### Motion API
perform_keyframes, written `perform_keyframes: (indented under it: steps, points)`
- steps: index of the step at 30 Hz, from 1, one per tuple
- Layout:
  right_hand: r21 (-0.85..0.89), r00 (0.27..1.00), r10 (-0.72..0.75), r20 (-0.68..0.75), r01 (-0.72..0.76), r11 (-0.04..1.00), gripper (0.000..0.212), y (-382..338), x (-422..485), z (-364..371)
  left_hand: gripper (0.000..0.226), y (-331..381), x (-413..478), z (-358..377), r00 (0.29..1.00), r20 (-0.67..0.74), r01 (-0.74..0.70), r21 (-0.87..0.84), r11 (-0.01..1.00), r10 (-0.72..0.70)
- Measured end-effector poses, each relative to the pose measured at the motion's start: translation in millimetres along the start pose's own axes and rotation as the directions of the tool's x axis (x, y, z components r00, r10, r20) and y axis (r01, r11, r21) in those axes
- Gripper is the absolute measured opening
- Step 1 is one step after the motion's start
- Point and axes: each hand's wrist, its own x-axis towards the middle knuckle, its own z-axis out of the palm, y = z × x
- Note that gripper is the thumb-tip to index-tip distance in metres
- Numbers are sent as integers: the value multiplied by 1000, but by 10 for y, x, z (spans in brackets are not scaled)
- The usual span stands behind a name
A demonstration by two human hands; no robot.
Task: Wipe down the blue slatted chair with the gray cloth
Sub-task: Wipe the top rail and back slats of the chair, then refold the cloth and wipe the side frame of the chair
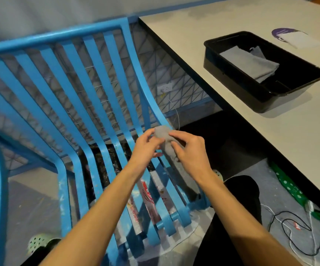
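The blue slatted chair [90,104] fills the left and middle of the head view, its curved slats running from the back rail down to the seat front. Over the seat's right side, my left hand [145,148] and my right hand [190,152] both pinch the gray cloth [164,135]. The cloth is bunched at the top between my fingertips and hangs down in a long strip past my right wrist, along the chair's rightmost slats.
A white table [270,116] stands on the right with a black tray [266,96] holding more folded gray cloths [251,64]. Below the table lie black cables [293,233] and green strips [290,187] on the floor. A wire mesh fence [165,70] is behind the chair.
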Motion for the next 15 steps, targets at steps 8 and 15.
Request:
perform_keyframes:
  steps: [8, 15]
  points:
    - [407, 902, 317, 294, -418, 812, 24, -169, -381, 36, 10, -187, -610, -296, 982, -187, -34, -161, 986, 4]
    - [363, 937, 246, 249, -326, 873, 15, -218, -540, 75, 9, -382, -937, -471, 959, -264, 55, -188, 981, -105]
